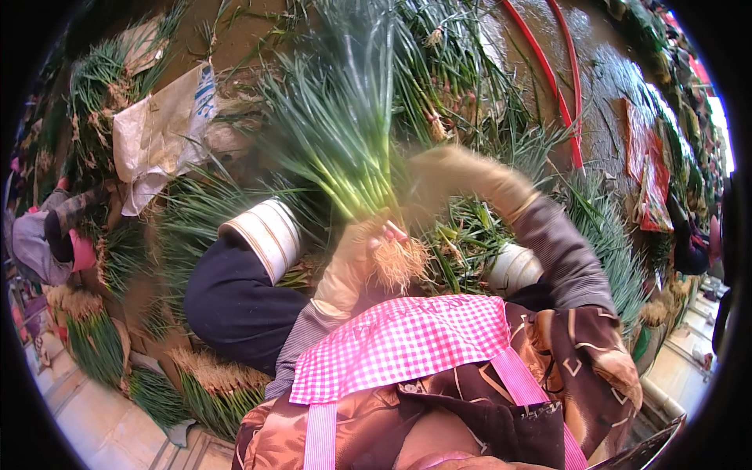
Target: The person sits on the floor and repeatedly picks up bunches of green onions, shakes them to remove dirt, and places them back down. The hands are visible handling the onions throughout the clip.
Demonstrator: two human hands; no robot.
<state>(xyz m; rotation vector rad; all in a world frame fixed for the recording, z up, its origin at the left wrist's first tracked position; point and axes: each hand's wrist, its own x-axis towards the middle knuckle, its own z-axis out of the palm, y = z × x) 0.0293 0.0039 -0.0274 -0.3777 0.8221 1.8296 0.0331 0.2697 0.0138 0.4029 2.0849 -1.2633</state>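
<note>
A bunch of green onions (367,176) stands out ahead of me, its leaves fanned away and its pale stringy roots (399,261) towards my apron. My left hand (352,252), in a light rubber glove, is closed around the bunch just by the roots. To the right of the stems is my right hand (432,176), also gloved and blurred, so its fingers cannot be made out. More green onions (464,235) lie loose on the ground between my legs.
Green onion heaps (446,88) lie ahead, beside red hoses (573,106) on wet ground. A white sack (158,129) lies ahead left. Bundled onions (223,382) line the left side. At far left another person (44,241) bends near onions. White boots (264,235) cover my lower legs.
</note>
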